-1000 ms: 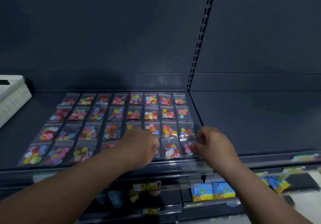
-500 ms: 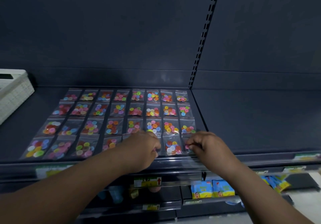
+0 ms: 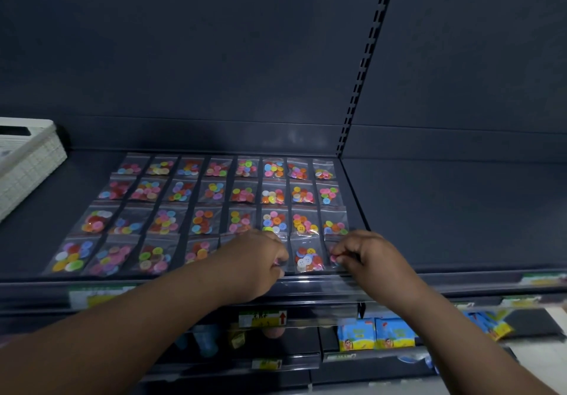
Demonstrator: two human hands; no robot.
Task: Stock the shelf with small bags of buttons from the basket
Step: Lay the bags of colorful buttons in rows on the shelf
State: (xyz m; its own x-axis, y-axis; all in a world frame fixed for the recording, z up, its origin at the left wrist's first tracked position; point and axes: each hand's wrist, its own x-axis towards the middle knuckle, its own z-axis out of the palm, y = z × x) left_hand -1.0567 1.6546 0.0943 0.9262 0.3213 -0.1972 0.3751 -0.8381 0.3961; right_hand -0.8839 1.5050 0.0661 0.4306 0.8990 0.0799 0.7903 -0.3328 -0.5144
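Small clear bags of coloured buttons (image 3: 211, 192) lie in neat rows on the dark shelf (image 3: 460, 210). My left hand (image 3: 254, 259) is curled over the front row and pinches the edge of a bag that it mostly hides. My right hand (image 3: 365, 253) pinches the front-right corner bag (image 3: 333, 256) near the shelf's front lip. Between the hands lies a bag with red, yellow and white buttons (image 3: 308, 258). The white basket (image 3: 27, 161) stands at the far left of the shelf.
A slotted upright (image 3: 362, 66) divides the dark back panel. The shelf to the right of the bags is bare. Below the front lip are price labels (image 3: 264, 318) and lower shelves with blue and yellow packets (image 3: 377, 333).
Both hands have stayed at the front row. My right hand has slid left, closer to the corner bag, and the view has shifted slightly.
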